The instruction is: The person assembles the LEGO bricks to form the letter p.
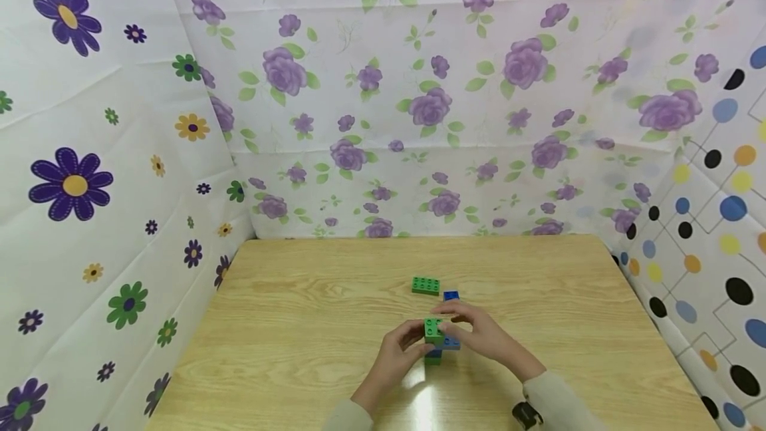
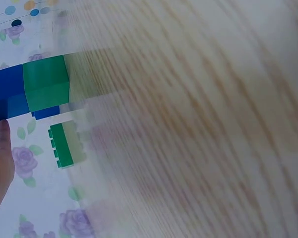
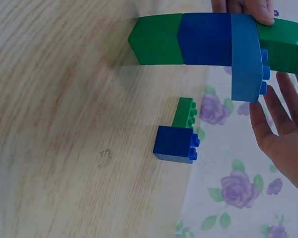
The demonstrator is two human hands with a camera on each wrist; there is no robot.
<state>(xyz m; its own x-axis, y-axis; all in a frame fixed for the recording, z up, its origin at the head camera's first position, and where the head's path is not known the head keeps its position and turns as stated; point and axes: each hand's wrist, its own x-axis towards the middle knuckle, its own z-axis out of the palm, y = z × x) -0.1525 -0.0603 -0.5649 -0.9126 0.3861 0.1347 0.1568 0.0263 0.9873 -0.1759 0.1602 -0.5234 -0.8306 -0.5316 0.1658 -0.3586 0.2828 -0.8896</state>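
A small tower of toy building bricks stands over the wooden table. From the bottom up it has a green brick, a dark blue brick, a longer light blue brick jutting to one side, and a green top brick. My left hand grips the tower from the left, its thumb in front near the upper joints and its fingers partly hidden behind. From the right, my right hand holds the green top brick, thumb at its near corner and fingers reaching round behind.
Behind the tower lie a loose green eight-stud brick and a small dark blue brick. The wooden table meets flowered cloth at the back and left, and dotted cloth at the right. A black device is on the right wrist.
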